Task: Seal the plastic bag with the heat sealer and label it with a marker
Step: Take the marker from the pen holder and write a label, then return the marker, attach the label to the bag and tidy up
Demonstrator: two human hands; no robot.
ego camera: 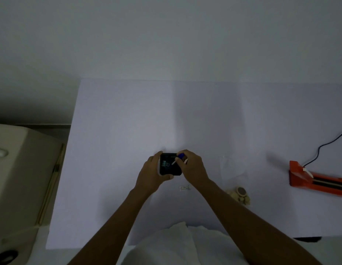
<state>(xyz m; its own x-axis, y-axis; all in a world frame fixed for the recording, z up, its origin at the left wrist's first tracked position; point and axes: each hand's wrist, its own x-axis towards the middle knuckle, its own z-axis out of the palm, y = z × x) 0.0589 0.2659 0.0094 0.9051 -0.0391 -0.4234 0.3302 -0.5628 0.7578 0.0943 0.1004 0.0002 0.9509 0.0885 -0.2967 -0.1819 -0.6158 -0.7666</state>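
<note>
Two grips meet over the middle of the desk (118,121). The left grip (150,169) is clamped on a small dark square (169,168), thumb along its near edge and fingers at its far left corner, likely to steady it as a writing surface. Something teal shows on its face. Whether this square is the bag itself, darkened by its contents, cannot be told.

The right grip (193,166) is closed round a marker (181,155), blue end up and pale tip slanting down onto the square's face. That is a writing hold, so labelling seems to be the step in hand.

Right of the square, well apart, a faint clear film (231,166) lies flat on the desk; it may be a plastic bag. Farther right of the square sits the orange sealer (317,180), its black cable (323,145) trailing behind it. It is probably parked there to leave room for writing.

Just nearer than the square lies a white slip (185,187), and to the near right a beige lump (241,195). Far left of the square, off the desk, stands a beige machine (19,169).
</note>
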